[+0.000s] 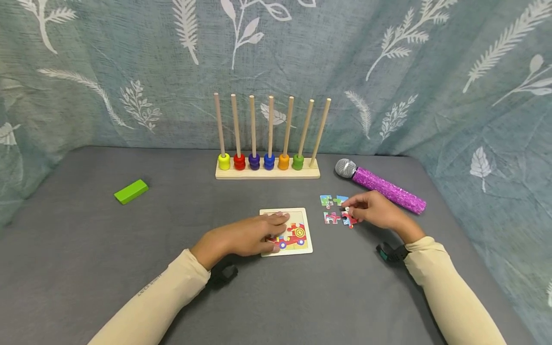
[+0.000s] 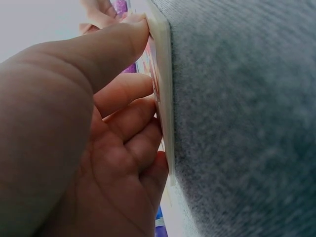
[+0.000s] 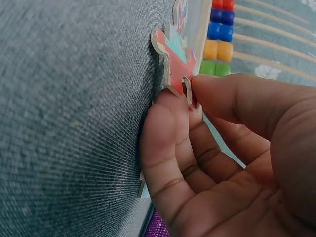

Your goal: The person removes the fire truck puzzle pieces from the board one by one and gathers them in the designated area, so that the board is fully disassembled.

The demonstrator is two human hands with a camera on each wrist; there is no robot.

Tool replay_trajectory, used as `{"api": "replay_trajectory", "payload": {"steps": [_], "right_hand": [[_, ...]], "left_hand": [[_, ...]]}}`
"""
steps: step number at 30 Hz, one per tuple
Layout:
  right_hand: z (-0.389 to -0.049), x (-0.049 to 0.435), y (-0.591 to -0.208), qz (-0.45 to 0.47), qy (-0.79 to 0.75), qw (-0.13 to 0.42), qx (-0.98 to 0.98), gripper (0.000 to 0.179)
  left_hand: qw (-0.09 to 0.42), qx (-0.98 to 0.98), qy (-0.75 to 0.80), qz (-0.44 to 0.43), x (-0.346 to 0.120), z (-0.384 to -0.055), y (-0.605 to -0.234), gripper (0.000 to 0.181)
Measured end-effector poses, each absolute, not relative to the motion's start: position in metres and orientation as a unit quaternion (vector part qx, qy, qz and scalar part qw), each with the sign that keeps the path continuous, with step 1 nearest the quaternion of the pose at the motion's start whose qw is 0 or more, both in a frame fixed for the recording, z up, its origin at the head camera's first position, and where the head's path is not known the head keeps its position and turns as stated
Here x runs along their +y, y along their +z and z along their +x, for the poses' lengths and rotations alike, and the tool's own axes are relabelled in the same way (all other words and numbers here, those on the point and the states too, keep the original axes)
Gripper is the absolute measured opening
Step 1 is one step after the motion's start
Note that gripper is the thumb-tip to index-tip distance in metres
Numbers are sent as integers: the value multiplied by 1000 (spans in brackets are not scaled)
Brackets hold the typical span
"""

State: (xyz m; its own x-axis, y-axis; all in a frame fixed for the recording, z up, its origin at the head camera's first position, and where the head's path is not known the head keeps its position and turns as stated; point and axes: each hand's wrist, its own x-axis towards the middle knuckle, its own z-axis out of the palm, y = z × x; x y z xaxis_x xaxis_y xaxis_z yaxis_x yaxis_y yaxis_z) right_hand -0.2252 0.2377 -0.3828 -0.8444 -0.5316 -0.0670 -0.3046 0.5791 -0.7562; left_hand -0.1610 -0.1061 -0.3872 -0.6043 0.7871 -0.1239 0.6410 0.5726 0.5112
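My left hand (image 1: 252, 235) rests on a square wooden puzzle board (image 1: 308, 243), fingertips and thumb touching its top. Several joined pieces in the board show part of a red vehicle with blue and white wheels; the hand covers the board's left part. In the left wrist view, the thumb (image 2: 126, 37) lies by the board's edge (image 2: 165, 89). To the right, my right hand (image 1: 375, 209) pinches a red jigsaw piece (image 3: 177, 59) between thumb and fingers, tilted off the table. Loose jigsaw pieces (image 1: 331, 218) lie beside that hand on the grey table.
Behind the board stands a wooden peg rack (image 1: 267, 175) with coloured beads on most of its upright rods. A purple glittery toy microphone (image 1: 388, 188) lies just beyond my right hand. A green block (image 1: 131, 191) lies at the far left. A patterned curtain (image 1: 172, 96) hangs behind the table.
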Motion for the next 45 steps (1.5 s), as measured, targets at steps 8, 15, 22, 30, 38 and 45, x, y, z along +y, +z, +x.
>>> {"api": "replay_trajectory", "payload": {"steps": [8, 15, 22, 30, 38, 45], "right_hand": [[-224, 238, -382, -233, -377, 144, 885, 22], [-224, 239, -383, -228, -378, 150, 884, 23], [-223, 238, -377, -229, -367, 144, 890, 21], [-226, 236, -366, -243, -349, 126, 896, 24], [-223, 224, -361, -251, -365, 133, 887, 24], [-219, 209, -366, -286, -367, 148, 873, 19]], "left_hand": [[173, 867, 216, 415, -106, -161, -391, 54], [169, 865, 213, 422, -105, -161, -391, 53], [164, 867, 212, 420, -105, -162, -390, 53], [161, 868, 211, 420, -106, -162, -389, 54], [159, 869, 209, 420, -107, -161, -387, 54], [164, 871, 212, 411, -107, -162, -386, 56]]}}
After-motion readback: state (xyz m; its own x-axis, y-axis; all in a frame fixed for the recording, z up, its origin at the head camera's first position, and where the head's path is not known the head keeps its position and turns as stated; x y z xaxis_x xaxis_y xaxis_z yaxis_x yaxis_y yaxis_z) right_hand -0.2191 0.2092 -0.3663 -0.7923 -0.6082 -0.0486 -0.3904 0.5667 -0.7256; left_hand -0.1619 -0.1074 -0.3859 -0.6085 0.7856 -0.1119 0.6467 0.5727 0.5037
